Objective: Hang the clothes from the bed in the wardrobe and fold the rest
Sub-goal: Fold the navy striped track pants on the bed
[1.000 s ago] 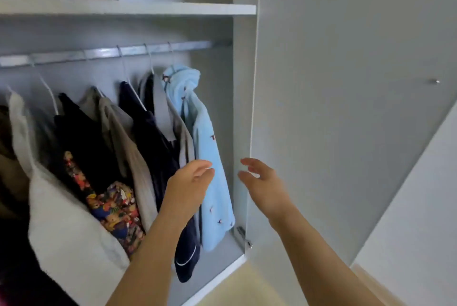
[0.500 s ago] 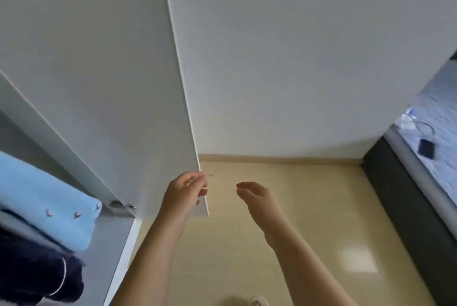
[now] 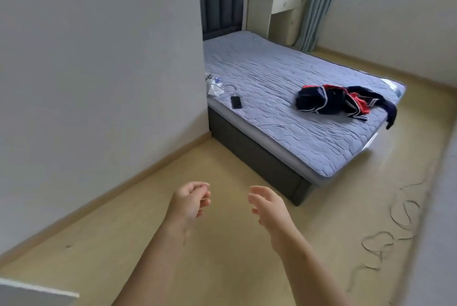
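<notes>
left hand (image 3: 189, 200): empty, fingers loosely curled | right hand (image 3: 268, 205): empty, fingers spread | both over floor (image 3: 222, 256) | clothes (image 3: 338, 101): dark heap near foot of bed (image 3: 284, 117) | phone (image 3: 236, 102): on bed

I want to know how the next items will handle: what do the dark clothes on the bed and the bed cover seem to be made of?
Dark clothes: probably a thin synthetic sportswear knit, navy with red panels and white stripes; it lies limp and crumpled, one part hanging over the edge. Bed cover: looks like matte quilted fabric, grey-blue, with stitched lines and honeycomb cells.
</notes>
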### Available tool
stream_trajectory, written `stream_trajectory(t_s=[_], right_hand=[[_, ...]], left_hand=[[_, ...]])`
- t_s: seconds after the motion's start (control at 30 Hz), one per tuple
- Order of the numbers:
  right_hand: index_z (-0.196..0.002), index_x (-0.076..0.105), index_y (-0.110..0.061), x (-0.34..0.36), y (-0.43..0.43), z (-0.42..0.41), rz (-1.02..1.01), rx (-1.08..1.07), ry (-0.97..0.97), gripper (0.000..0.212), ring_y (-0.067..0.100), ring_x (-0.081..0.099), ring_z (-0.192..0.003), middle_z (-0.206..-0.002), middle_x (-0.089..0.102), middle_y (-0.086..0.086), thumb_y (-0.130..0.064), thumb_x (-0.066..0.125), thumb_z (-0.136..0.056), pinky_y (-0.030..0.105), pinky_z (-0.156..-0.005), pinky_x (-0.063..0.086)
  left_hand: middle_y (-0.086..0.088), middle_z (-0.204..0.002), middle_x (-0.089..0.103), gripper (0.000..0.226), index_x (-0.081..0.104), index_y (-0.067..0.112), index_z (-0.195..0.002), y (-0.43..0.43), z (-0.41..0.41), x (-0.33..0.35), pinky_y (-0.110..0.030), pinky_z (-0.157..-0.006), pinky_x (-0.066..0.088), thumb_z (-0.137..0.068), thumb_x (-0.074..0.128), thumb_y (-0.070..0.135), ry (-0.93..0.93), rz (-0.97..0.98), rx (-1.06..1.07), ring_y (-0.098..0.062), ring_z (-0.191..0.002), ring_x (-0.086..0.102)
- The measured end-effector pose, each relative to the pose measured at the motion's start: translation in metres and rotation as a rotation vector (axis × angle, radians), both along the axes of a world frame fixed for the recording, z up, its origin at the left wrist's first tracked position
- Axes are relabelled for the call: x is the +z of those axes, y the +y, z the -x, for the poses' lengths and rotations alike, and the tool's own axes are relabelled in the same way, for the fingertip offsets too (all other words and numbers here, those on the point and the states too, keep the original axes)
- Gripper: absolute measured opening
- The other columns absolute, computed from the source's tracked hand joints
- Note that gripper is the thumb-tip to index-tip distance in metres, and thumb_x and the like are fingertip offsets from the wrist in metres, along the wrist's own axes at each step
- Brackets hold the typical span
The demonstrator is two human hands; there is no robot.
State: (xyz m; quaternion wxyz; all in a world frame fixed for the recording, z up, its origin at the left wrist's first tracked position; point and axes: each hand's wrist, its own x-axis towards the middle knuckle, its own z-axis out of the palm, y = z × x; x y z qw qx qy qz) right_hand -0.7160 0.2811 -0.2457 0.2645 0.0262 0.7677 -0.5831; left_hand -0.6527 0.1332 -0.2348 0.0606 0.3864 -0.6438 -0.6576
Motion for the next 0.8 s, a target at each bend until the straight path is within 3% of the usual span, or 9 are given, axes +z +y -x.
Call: stream_trajectory(t_s=[0.2, 0.33, 0.53, 0.63, 0.8], right_hand=[[-0.117, 0.054, -0.023, 0.006, 0.13, 0.097, 0.019, -0.242, 0.0, 0.027, 0.01, 0.053, -0.077, -0.098, 0.057, -0.003, -0.018, 0.051, -0.09, 0.021, -0.059, 0.038], [-0.118, 0.057, -0.016, 0.002, 0.187, 0.142, 0.041, -0.347, -0.013, 0.027, 0.016, 0.054, -0.092, -0.107, 0.059, 0.003, -0.016, 0.052, -0.091, 0.021, -0.063, 0.039], [-0.118, 0.055, -0.014, -0.01, 0.246, 0.204, 0.068, -0.485, -0.077, 0.026, 0.018, 0.055, -0.088, -0.109, 0.061, 0.007, -0.016, 0.052, -0.092, 0.025, -0.064, 0.039], [-0.119, 0.054, -0.012, -0.015, 0.267, 0.256, 0.054, -0.535, -0.052, 0.027, 0.02, 0.054, -0.095, -0.11, 0.059, 0.009, -0.014, 0.051, -0.092, 0.028, -0.072, 0.04], [-0.118, 0.053, -0.01, -0.027, 0.284, 0.368, 0.042, -0.561, -0.047, 0.026, 0.015, 0.052, -0.084, -0.094, 0.055, 0.002, -0.014, 0.053, -0.092, 0.028, -0.072, 0.04]], left_hand=[[0.0, -0.082, 0.063, 0.02, 0.062, 0.019, -0.084, 0.117, 0.129, 0.01, -0.028, -0.071, 0.043, -0.094, 0.047, 0.011, 0.022, -0.018, -0.228, -0.013, -0.073, 0.059], [0.0, -0.086, 0.065, 0.019, 0.062, 0.02, -0.086, 0.171, 0.192, 0.007, -0.025, -0.068, 0.043, -0.095, 0.046, 0.014, -0.002, -0.008, -0.35, -0.011, -0.074, 0.061], [-0.001, -0.086, 0.064, 0.024, 0.061, 0.021, -0.084, 0.233, 0.29, -0.01, -0.026, -0.067, 0.043, -0.097, 0.042, 0.013, -0.064, -0.026, -0.514, -0.011, -0.075, 0.061], [0.0, -0.086, 0.065, 0.018, 0.061, 0.022, -0.086, 0.256, 0.348, -0.016, -0.025, -0.066, 0.045, -0.096, 0.046, 0.017, -0.057, -0.038, -0.56, -0.012, -0.079, 0.061], [0.001, -0.091, 0.064, 0.016, 0.061, 0.021, -0.093, 0.275, 0.457, -0.026, -0.022, -0.06, 0.042, -0.097, 0.046, 0.02, -0.052, 0.01, -0.651, -0.011, -0.083, 0.061]])
